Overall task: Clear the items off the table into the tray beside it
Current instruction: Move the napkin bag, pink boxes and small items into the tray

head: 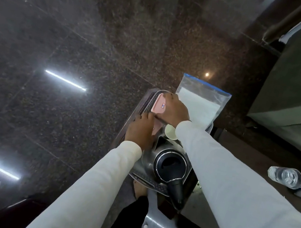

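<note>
A metal perforated tray (149, 98) sits below me, over the dark stone floor. My right hand (174, 109) grips a pink box (159, 103) at the tray's far end. My left hand (140, 130) rests palm down just nearer, on the tray's left side, over another pinkish item that is mostly hidden. Whether it grips anything I cannot tell. A steel kettle (169, 164) with a black lid and handle fills the tray's near end. A small white paper cup (170, 132) lies between the kettle and my hands. A zip bag of white powder (200, 104) leans at the tray's far right.
A clear plastic water bottle (284, 176) lies on the dark table surface at the right. A grey-green sofa or cushion (300, 79) stands at the far right. Polished granite floor (66, 50) spreads to the left. My dark-clad legs are below.
</note>
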